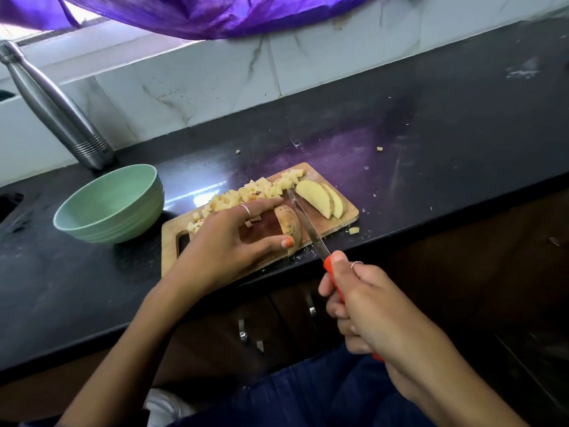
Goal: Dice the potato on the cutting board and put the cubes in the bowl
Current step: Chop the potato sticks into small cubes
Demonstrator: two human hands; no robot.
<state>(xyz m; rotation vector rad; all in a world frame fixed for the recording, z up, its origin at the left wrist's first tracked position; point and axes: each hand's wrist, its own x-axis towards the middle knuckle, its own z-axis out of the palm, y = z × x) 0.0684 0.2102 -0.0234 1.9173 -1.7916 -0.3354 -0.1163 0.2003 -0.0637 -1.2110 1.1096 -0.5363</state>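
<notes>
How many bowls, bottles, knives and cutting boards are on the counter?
Green bowl: 1
Steel bottle: 1
Red-handled knife: 1
Wooden cutting board: 1
Total: 4

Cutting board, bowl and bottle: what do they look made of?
Cutting board: pale wood or bamboo by its tan, matte face. Bowl: mint green, matte, ridged wall, probably plastic or ceramic. Bottle: brushed steel, judging by its grey metallic sheen.

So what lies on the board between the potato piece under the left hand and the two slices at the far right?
In the head view, the knife blade runs through that gap over bare cutting board, beside the potato piece and short of the slices.
</notes>
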